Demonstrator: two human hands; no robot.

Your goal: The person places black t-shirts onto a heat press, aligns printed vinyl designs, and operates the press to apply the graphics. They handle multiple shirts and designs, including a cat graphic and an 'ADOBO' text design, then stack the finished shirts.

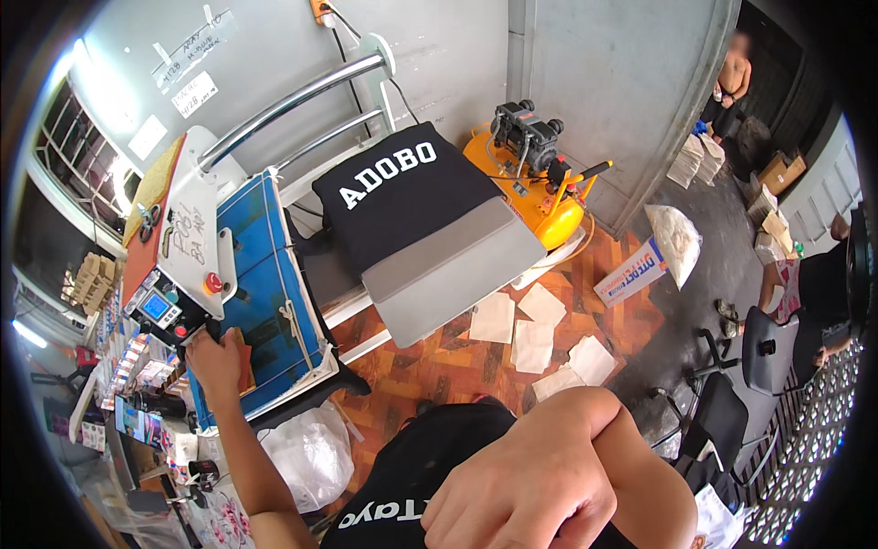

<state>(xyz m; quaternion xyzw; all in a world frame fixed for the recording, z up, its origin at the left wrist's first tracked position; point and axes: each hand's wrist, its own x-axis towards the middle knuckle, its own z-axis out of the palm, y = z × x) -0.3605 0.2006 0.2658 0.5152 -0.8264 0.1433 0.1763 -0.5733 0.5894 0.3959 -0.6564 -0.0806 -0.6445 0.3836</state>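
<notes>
My left hand (218,368) is at the front of a heat press, its fingers closed round a black handle (203,331) just below the control box (163,307) with its lit blue display. Beneath the press head, a blue padded surface (265,302) has white cloth along its edge. Close in front of me is my right hand (535,471), raised, its back toward me and its fingers curled under; whatever they hold, if anything, is hidden. A black shirt (412,197) with white lettering lies over the grey platen (457,274), apart from both hands.
A yellow air compressor (549,215) stands behind the platen. Paper sheets (535,343) and a white carton (631,273) lie on the floor. Black office chairs (722,430) are at right, where a person (823,311) sits; another person (732,73) stands far back. Clear plastic (311,453) is near my left arm.
</notes>
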